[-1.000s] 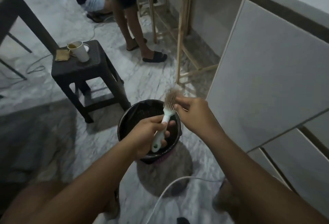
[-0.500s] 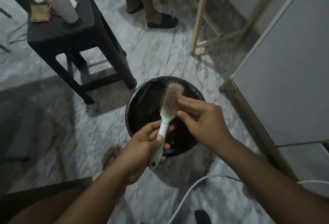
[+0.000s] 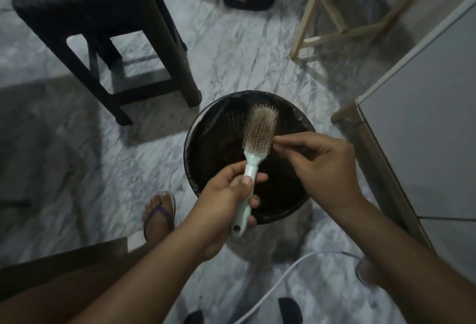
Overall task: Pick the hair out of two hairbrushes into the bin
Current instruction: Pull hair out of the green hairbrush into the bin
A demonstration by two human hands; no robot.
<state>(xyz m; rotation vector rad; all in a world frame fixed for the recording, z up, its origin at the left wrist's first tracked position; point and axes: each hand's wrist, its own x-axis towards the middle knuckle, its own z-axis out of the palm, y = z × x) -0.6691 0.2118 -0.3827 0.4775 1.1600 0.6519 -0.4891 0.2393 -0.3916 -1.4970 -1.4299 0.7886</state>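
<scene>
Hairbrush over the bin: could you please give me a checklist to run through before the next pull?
1. The left hand grips the hairbrush handle: ok.
2. Brush head above the bin: ok.
3. Bristles clear of hair: not ok, a mat sits in them.
4. The right hand at the bristles' edge: ok.
5. Right fingertips pinching hair: cannot tell.
6. Sight of the second brush: not ok.

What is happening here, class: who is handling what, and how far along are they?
A person is cleaning a hairbrush over a black-lined bin that stands on a marble floor. The left hand grips the brush's pale green handle and holds the bristles facing up above the bin's opening. The right hand pinches at the hair by the bristles' edge. A mat of hair sits in the bristles, so this brush is not clean yet.
</scene>
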